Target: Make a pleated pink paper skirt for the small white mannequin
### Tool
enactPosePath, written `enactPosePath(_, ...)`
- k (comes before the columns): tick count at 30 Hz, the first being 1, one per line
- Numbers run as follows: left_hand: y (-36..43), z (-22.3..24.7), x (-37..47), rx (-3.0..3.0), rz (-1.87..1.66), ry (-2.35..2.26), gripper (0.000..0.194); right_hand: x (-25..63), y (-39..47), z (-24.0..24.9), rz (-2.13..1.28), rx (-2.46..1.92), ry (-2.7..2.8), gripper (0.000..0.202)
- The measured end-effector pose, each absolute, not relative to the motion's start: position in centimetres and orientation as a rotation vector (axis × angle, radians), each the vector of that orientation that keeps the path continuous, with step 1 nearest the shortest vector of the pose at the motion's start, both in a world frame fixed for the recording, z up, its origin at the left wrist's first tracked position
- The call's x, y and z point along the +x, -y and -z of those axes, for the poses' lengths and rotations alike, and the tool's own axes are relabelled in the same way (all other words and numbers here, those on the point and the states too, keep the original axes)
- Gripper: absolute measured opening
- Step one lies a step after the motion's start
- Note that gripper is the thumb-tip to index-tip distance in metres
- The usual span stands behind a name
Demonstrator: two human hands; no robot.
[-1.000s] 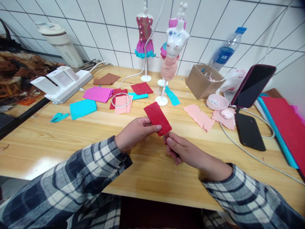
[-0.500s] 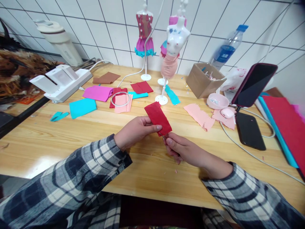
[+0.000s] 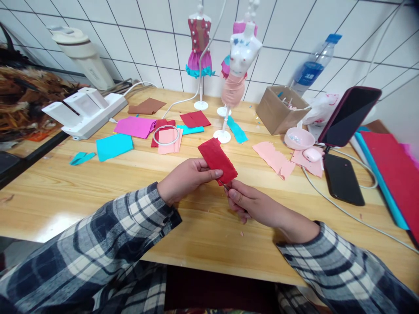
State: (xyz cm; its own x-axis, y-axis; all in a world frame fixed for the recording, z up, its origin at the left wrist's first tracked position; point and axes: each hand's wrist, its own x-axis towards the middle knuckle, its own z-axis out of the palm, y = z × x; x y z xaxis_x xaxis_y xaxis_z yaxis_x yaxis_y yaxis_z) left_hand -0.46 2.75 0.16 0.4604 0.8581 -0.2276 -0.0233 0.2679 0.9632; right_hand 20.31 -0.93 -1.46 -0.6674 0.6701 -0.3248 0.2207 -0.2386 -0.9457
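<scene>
My left hand [image 3: 186, 176] pinches a folded strip of red crepe paper [image 3: 216, 158] between thumb and fingers, above the wooden table. The strip is tilted, and its right edge looks ragged. My right hand [image 3: 252, 200] is closed around small metal scissors [image 3: 226, 186], whose blades meet the strip's lower edge. Most of the scissors is hidden by my fingers. Just beyond the strip stands a white mini mannequin [image 3: 244, 50] wearing a peach wrapped skirt [image 3: 233, 90].
Behind stands another mannequin [image 3: 199, 43] in red and purple. Coloured paper pieces, including blue [image 3: 114, 147] and peach [image 3: 274, 159], lie around with a metal ring [image 3: 166, 143]. To the right are a cardboard box [image 3: 278, 113], a pink bowl [image 3: 299, 138] and a phone [image 3: 343, 181].
The scissors' blades have shifted slightly at the strip's lower edge, and the strip's lower right corner has moved a little to the right. Both hands keep their holds.
</scene>
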Motion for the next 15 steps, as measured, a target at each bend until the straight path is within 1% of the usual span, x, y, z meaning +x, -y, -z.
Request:
enactPosePath(8,-2.9,0.0,-0.5,1.073,-0.799,-0.992,0.028,20.2,1.0,1.2,-1.97,-1.097,1.696,0.038)
enactPosePath(15,-2.4,0.3,0.1,0.804,-0.919,-0.972,0.023,19.3,1.5,1.3,-1.843,-1.11,1.684,0.038)
